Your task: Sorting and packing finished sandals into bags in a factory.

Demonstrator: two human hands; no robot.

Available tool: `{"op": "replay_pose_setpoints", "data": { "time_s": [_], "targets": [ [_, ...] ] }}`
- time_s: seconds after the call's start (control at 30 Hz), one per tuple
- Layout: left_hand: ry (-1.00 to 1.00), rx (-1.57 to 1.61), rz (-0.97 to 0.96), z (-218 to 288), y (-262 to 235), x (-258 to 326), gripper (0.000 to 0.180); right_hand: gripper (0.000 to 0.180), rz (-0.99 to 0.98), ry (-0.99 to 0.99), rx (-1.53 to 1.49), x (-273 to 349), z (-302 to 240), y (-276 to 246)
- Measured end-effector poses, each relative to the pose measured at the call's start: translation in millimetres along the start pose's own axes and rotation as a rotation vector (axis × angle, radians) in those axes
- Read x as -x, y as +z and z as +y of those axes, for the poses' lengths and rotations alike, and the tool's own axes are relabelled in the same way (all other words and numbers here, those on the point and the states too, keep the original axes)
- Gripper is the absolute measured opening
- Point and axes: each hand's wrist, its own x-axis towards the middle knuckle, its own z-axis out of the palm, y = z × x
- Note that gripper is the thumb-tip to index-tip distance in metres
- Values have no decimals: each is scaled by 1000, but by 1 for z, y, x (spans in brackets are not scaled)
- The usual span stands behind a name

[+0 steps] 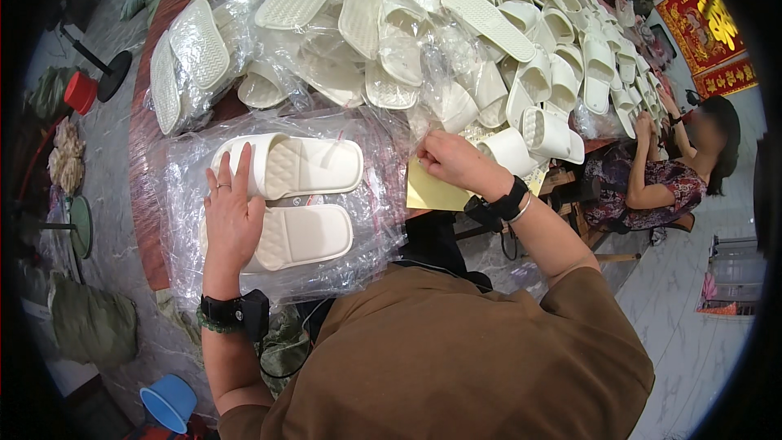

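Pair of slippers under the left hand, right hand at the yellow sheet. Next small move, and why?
Probably lift the yellow sheet toward the pair. The left hand lies flat across both white slippers, pinning them side by side on clear plastic bags. The right hand pinches at the sheet's top edge, so the sheet looks like the piece in play.

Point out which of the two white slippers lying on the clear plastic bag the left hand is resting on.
The left hand lies mostly on the nearer slipper, its fingertips reaching the farther slipper. The right hand touches neither.
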Motion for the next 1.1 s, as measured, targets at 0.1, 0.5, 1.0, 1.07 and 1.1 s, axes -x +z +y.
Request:
{"op": "replay_pose_setpoints", "data": {
  "time_s": [0.1, 0.5, 1.0, 1.07, 1.1],
  "targets": [
    [8, 3, 0, 0, 1, -1, 68, 11, 5, -11, 18, 0, 3, 2],
    [12, 29, -3, 3, -1, 0, 67, 21, -4, 42, -34, 3, 6, 0],
    [23, 25, -5, 1, 0, -2, 69, 15, 62, -56, -76, 11, 13, 8],
    [8, 21, -6, 3, -2, -2, 69, 14, 82, -60, -54, 11, 12, 9],
    [8, 20, -6, 2, -2, -2, 69, 14, 102, -64, -31, 11, 12, 9]
  ]
}}
